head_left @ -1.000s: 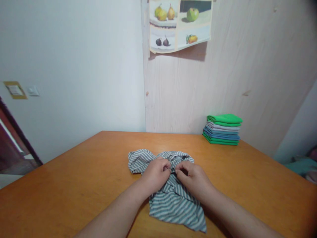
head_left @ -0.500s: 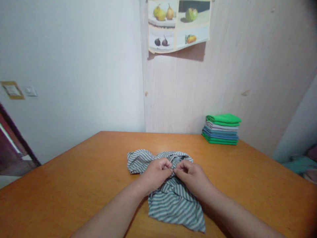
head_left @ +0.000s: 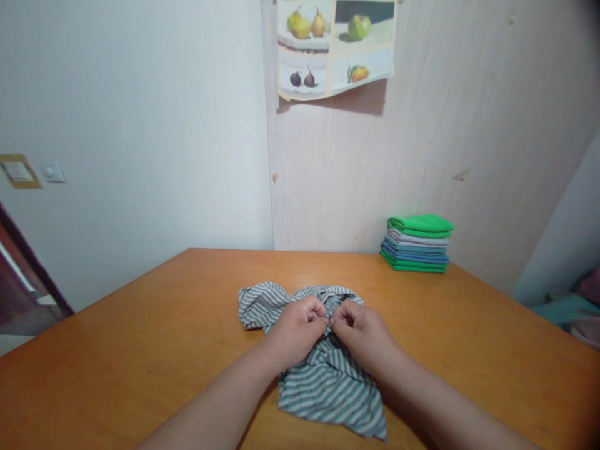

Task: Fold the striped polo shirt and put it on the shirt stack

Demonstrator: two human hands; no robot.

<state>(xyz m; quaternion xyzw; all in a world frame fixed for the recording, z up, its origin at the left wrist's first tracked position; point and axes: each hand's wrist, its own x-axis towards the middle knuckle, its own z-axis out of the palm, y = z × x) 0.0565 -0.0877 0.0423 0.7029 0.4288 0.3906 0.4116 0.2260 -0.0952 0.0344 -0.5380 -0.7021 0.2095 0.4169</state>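
A grey-and-white striped cloth [head_left: 330, 390] lies crumpled on the wooden table in front of me. It looks like a garment, but its folds hide the exact kind. My left hand [head_left: 302, 325] pinches the fabric near its middle, thumb against bent fingers. Right beside it, my right hand [head_left: 359, 328] pinches the same spot, and the fingertips of both hands almost meet. One flap of the cloth spreads toward me below the wrists, while another bunched part sticks out to the far left. The bit of fabric between the fingertips is mostly hidden.
At the table's back right corner stands a neat stack of folded cloths [head_left: 417, 244] in green, grey and blue. The brown table [head_left: 140, 325] reaches to the wall, where a fruit poster [head_left: 335, 50] hangs. Fabric items [head_left: 572, 312] lie beyond the right edge.
Both hands keep their pinch on the striped cloth, with barely any movement. The whole view has shifted slightly, so everything sits a little further left.
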